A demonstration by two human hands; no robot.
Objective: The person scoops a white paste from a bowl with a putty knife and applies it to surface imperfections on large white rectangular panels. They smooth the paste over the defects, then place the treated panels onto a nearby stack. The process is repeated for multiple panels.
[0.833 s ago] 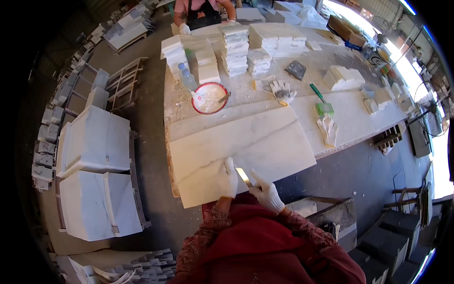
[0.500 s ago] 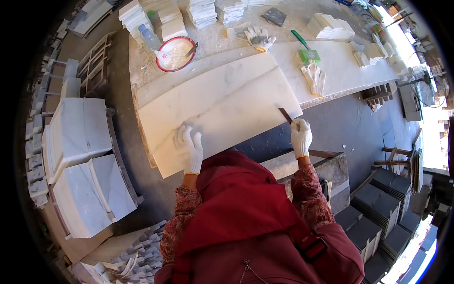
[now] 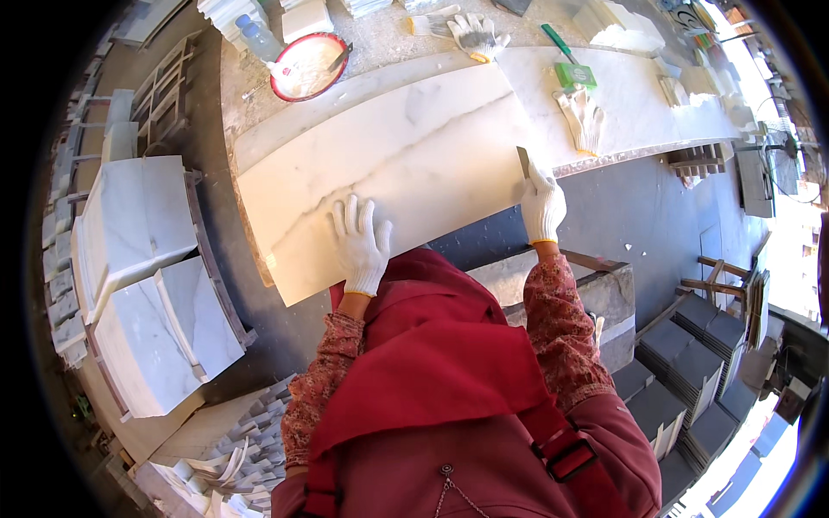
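A white, grey-veined marble slab (image 3: 414, 147) lies at a slant on the work table, its near edge jutting toward me. My left hand (image 3: 358, 240), in a white knit glove, rests on the slab's near part with its fingers spread. At the slab's right edge is my gloved right hand (image 3: 542, 205), closed around a dark, flat scraper blade (image 3: 523, 162) that points up and away. The handle, if there is one, is hidden in the glove.
A red-rimmed basin (image 3: 306, 73) of whitish paste holds a spatula. Beside it stands a plastic bottle (image 3: 257, 39). Loose gloves (image 3: 582, 116), a green block (image 3: 574, 75) and tile stacks (image 3: 617, 26) lie farther back. Marble stacks (image 3: 142, 198) stand at left, dark tiles (image 3: 673, 363) at lower right.
My left hand has flattened and spread its fingers on the slab, a little to the right. My right hand has moved up along the slab's right edge, and the blade now stands more upright.
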